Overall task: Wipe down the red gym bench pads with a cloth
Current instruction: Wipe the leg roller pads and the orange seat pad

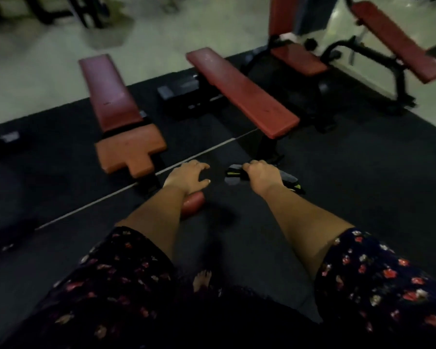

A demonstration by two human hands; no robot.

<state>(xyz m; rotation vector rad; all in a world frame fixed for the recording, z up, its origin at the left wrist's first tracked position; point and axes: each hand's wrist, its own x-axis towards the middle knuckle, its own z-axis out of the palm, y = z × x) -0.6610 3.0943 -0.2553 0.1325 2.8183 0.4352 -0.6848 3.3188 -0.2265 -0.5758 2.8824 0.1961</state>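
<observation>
The right hand was closed round a dark grey cloth with yellow-green trim; the cloth stuck out on both sides of the fist, above the black floor mat. The left hand held nothing, with its fingers spread and relaxed, palm down. Just under its wrist lay a rounded red pad; whether the hand touched it could not be told.

Beyond the hands stood the benches. The nearest on the left had a dark red back pad and, touching its near end, a paler orange seat pad. A flat bench with one long red pad stood just beside it to the right, its near end close to the right hand. Further back were an upright bench and a sloping red pad on a black frame. Both forearms came out of dark flowered sleeves, and a bare foot showed below on the mat.
</observation>
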